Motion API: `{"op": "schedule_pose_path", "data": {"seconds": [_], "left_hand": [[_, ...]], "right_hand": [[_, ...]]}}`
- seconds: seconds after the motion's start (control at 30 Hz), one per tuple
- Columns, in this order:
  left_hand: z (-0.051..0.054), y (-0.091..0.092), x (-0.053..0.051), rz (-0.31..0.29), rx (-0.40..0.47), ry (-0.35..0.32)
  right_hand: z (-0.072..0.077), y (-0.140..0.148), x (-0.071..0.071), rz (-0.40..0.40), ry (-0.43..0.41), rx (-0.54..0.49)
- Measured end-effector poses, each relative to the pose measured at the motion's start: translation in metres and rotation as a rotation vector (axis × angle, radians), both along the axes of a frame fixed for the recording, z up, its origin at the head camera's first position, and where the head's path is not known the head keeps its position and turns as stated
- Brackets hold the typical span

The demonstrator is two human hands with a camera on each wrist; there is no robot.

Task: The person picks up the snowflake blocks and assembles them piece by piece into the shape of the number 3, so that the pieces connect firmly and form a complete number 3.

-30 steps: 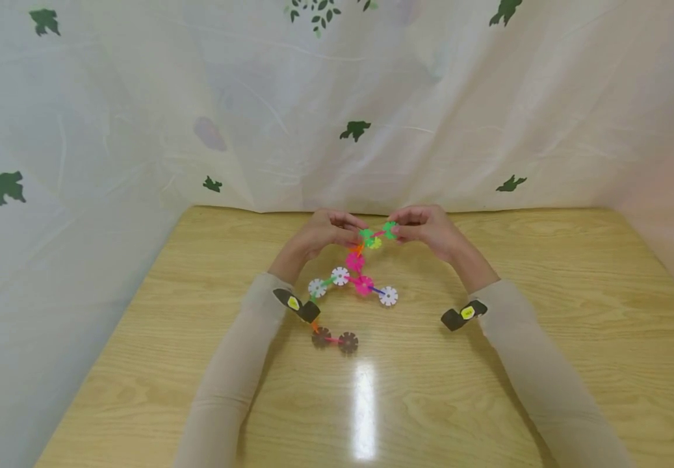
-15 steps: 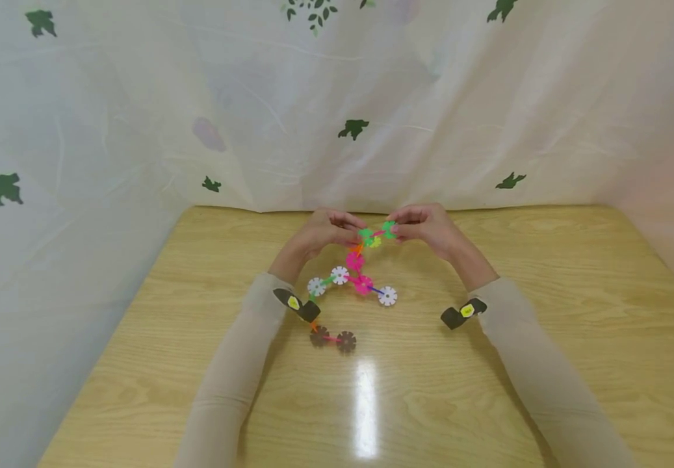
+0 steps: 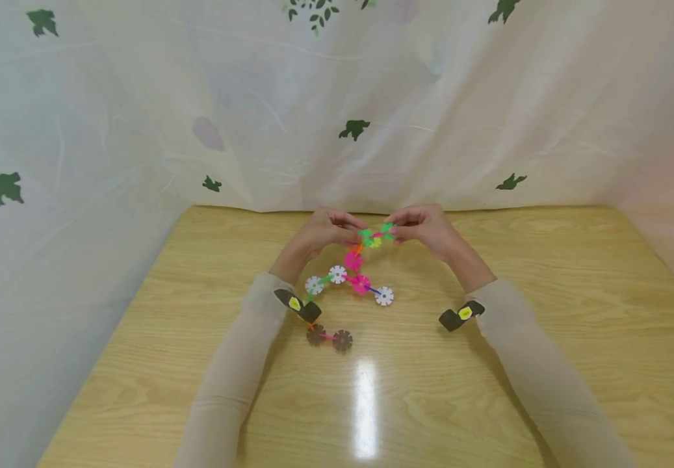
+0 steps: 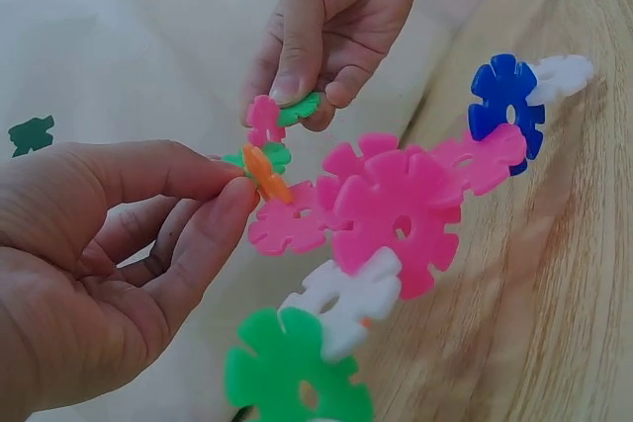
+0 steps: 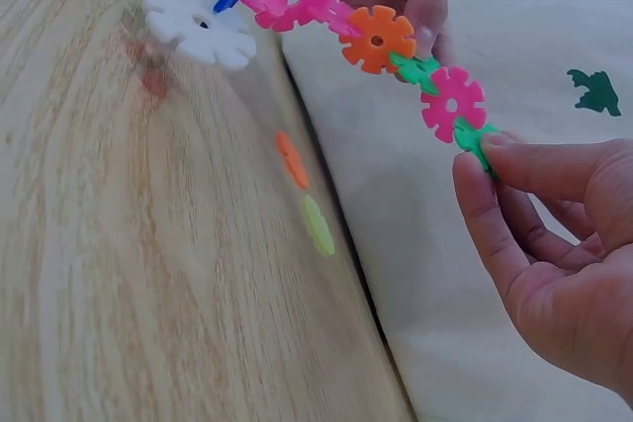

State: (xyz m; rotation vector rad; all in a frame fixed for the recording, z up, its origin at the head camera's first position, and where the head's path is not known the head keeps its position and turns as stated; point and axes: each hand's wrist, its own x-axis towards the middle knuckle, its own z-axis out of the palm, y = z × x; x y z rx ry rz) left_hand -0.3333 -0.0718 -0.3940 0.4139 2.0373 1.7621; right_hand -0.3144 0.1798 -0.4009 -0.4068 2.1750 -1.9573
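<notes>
A chain of interlocking snowflake discs hangs between both hands above the table. My left hand (image 3: 320, 235) pinches the chain by an orange disc (image 4: 265, 172) and the green disc (image 4: 275, 156) joined to it. My right hand (image 3: 428, 231) pinches the green end disc (image 5: 473, 141) between thumb and fingers. A pink disc (image 5: 453, 104) links these two green discs. The rest of the chain runs toward the person through pink discs (image 3: 361, 284), white discs (image 3: 337, 274) and a blue disc (image 4: 506, 106), ending in brown discs (image 3: 342, 340). My left wrist camera hides part of it.
A loose orange disc (image 5: 293, 159) and a yellow-green disc (image 5: 317, 225) lie on the wooden table (image 3: 459, 403) near its far edge. Behind that edge hangs a pale curtain (image 3: 278, 130) with green leaf and bird shapes.
The near part of the chain has drifted slightly left. My right hand has moved a little to the left, closer to the left one. Both hands keep their hold.
</notes>
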Motion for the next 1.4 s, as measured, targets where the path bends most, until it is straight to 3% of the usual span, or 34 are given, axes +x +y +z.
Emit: {"op": "schedule_pose_path", "data": {"seconds": [0.37,0.7,0.9,1.2,1.4], "left_hand": [[0.001,0.002,0.002,0.032,0.033,-0.025],[0.004,0.002,0.003,0.029,0.03,-0.022],[0.006,0.0,0.003,-0.017,-0.022,-0.003],[0.008,-0.008,0.002,-0.158,-0.086,0.0],[0.01,-0.006,0.002,-0.164,-0.112,-0.008]], "right_hand": [[0.001,-0.002,0.001,-0.062,-0.035,-0.04],[0.001,-0.002,0.001,-0.066,-0.053,-0.102],[0.002,-0.002,0.001,-0.077,-0.069,-0.103],[0.0,-0.004,0.001,-0.058,-0.073,-0.053],[-0.001,-0.01,0.004,0.011,-0.048,0.053]]}}
